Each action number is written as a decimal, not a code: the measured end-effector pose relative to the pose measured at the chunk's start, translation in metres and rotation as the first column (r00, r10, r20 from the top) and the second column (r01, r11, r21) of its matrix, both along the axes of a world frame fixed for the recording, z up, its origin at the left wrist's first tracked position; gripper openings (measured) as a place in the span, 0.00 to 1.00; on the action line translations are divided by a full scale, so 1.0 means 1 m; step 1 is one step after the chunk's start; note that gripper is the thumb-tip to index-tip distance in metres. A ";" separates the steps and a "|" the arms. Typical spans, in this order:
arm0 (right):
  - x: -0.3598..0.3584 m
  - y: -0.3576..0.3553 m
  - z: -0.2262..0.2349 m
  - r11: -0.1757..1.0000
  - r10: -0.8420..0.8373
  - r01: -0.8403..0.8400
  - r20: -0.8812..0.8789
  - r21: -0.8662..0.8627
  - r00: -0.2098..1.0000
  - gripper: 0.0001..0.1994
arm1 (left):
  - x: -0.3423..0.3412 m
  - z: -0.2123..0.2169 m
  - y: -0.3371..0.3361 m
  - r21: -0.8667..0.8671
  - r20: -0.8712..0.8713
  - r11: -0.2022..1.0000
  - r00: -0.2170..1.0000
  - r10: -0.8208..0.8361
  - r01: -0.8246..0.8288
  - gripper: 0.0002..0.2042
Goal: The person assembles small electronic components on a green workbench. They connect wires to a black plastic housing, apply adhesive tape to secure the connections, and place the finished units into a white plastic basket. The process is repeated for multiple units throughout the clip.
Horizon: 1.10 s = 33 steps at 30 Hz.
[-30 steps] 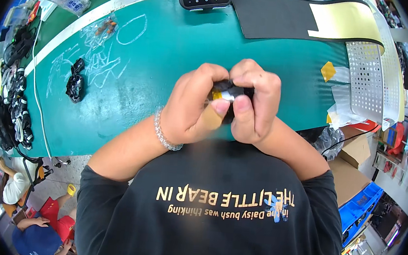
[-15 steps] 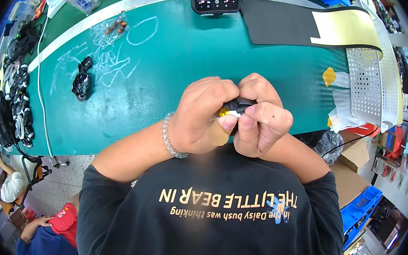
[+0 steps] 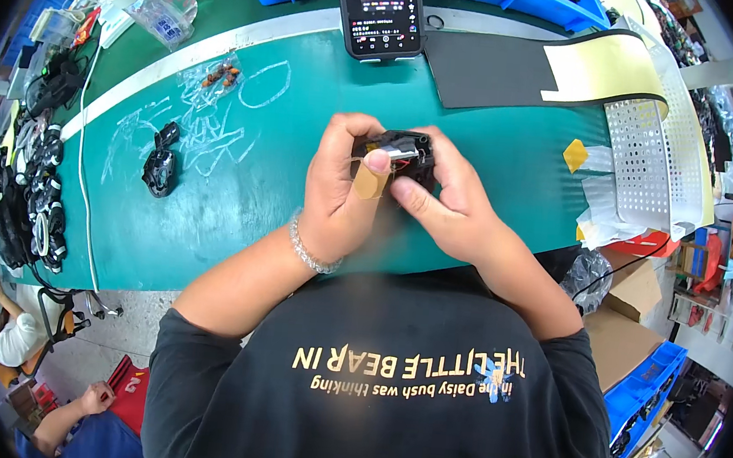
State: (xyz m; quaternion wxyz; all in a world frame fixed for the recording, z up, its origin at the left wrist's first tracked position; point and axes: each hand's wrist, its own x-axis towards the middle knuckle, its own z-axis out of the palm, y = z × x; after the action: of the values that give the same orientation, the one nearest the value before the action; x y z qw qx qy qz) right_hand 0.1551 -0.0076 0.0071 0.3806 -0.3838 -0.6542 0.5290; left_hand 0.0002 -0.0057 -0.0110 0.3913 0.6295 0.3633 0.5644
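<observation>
Both hands hold a small black plastic housing (image 3: 423, 151) above the table's near part. Its inside faces up, showing a silver block and a bit of red wire. My left hand (image 3: 344, 183) grips its left side, the thumb, wrapped in a tan strip, pressing near the silver block. My right hand (image 3: 456, 202) curls round the right side, its thumb at the near edge. The fingers underneath are hidden. Farther left on the green table (image 3: 281, 204) lies a glossy black plastic part (image 3: 160, 163) made of two joined pieces.
A phone (image 3: 381, 12) stands at the far side before a blue bin (image 3: 500, 1). Black sheet material (image 3: 485, 69) and a perforated metal tray (image 3: 643, 157) lie right. A small bag of orange-and-black parts (image 3: 220, 79) rests left, near bundled cables (image 3: 34, 191).
My hands have opened out from a tight pinch round the housing, so more of its inside shows. My right fingers have moved to its side. The view has shifted slightly.
</observation>
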 end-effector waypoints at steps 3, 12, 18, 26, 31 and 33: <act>-0.001 -0.003 0.000 0.996 0.027 -0.035 -0.097 -0.087 0.995 0.19 | 0.000 -0.002 -0.002 -0.063 0.063 0.998 0.998 -0.017 0.021 0.14; -0.011 -0.013 -0.009 0.991 -0.018 -0.018 -0.260 -0.135 0.965 0.25 | 0.004 0.000 -0.005 -0.049 0.115 0.999 0.993 0.011 -0.005 0.14; -0.006 -0.016 -0.005 0.988 -0.004 -0.055 -0.383 -0.144 0.924 0.22 | -0.002 -0.004 -0.004 0.099 0.089 0.994 0.994 -0.057 0.048 0.17; 0.037 -0.013 0.013 0.966 -0.242 0.147 -0.552 -0.210 0.798 0.18 | 0.011 -0.005 0.002 0.131 0.068 0.980 0.985 -0.160 0.150 0.19; 0.129 0.000 0.068 0.785 -0.560 0.619 -0.405 0.022 0.723 0.13 | 0.013 -0.002 -0.003 0.000 0.067 0.998 0.996 -0.065 0.066 0.21; 0.192 0.009 0.093 0.577 -0.715 0.773 -0.295 0.263 0.634 0.13 | 0.014 -0.002 -0.003 -0.057 0.067 0.993 0.993 -0.098 0.102 0.20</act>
State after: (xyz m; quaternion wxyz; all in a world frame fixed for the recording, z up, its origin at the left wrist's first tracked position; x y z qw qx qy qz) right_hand 0.3471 0.0011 0.1003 0.6818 -0.5023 -0.4858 0.2164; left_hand 0.0137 -0.0087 -0.0133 0.4495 0.6164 0.3355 0.5527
